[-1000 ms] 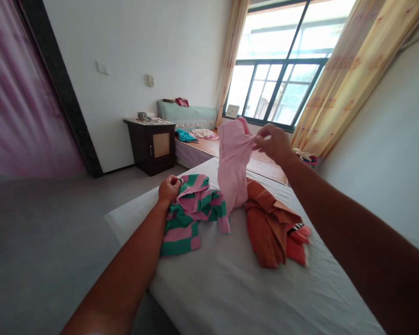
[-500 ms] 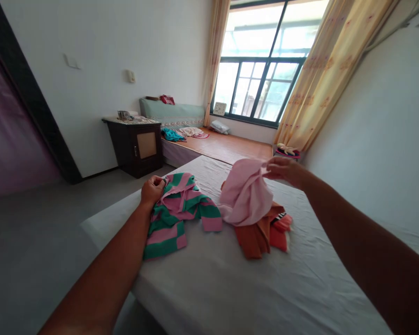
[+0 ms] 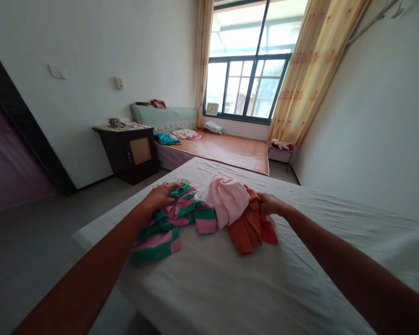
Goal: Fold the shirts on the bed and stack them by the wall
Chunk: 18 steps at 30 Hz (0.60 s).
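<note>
My left hand is closed on the upper edge of a green-and-pink striped knit top, its fingertips partly sunk in the folds. The top lies crumpled on the white-sheeted bed, one sleeve stretching toward me. To the right, my right hand grips the side of a rust-brown garment; its fingertips are partly hidden by the cloth. A pale pink garment is bunched over the brown one, touching the striped top. A red-orange garment shows beneath the brown cloth, under my right hand.
The white sheet has its near left edge above a grey floor. Beyond is a second bed with a brown mat and loose clothes. A dark cabinet stands left; a small pink stool stands by the curtain.
My right hand has let go of the pink garment, which has dropped into a bunch, and has moved down to the brown one. My left hand has bunched the striped top's upper edge.
</note>
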### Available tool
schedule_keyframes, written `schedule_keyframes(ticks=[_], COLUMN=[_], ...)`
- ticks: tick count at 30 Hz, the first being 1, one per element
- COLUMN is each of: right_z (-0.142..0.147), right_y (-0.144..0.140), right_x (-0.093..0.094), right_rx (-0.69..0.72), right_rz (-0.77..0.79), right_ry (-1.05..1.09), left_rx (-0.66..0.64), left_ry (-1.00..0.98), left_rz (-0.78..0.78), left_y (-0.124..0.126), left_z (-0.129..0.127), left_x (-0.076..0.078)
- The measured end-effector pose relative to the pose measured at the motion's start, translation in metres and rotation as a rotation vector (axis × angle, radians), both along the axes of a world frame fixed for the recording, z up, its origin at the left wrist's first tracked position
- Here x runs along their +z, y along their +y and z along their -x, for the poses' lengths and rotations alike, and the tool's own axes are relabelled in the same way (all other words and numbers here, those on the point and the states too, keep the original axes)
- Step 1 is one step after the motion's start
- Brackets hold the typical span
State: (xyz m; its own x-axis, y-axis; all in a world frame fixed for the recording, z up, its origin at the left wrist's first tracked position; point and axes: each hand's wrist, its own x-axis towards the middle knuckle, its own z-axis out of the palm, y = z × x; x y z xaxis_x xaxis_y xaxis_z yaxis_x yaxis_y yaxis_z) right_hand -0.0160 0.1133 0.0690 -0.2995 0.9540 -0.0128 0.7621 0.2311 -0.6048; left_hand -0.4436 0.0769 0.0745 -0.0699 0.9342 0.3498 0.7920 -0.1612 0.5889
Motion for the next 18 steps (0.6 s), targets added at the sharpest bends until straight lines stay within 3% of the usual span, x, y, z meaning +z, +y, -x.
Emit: schedule_keyframes(ticks=[3,5,8,10,13,15,18], right_z=[0.033,0.054,0.075,0.079,0.075,0.073,0.08], right_y=[0.006,0.01,0.014,0.015,0.015,0.014,0.009], right_x=[0.034,0.066,0.109,0.126,0.132,0.127,0.119], right_rx=[0.064,0.078,0.121,0.151,0.126,0.107,0.146], right_rz=[0.094,0.042,-0.119,-0.131,-0.07,-0.054,-0.025], right_ry=[0.508,0.803,1.021,0.994,0.844,0.857,0.976], left_rx=[-0.179,-0.212,-0.156,-0.09,0.005,0.061,-0.066], left_ry=[0.005,-0.154,-0.451,-0.519,-0.321,-0.153,-0.037], left_rz=[-0.006,-0.053,-0.192,-0.22,-0.196,-0.306,-0.417], left_y=[0.006,0.013,0.02,0.022,0.018,0.01,-0.005], left_z=[-0.031,-0.049,-0.064,-0.062,-0.052,-0.051,-0.072], left_x=[0.019,0.035,0.05,0.049,0.038,0.035,0.04])
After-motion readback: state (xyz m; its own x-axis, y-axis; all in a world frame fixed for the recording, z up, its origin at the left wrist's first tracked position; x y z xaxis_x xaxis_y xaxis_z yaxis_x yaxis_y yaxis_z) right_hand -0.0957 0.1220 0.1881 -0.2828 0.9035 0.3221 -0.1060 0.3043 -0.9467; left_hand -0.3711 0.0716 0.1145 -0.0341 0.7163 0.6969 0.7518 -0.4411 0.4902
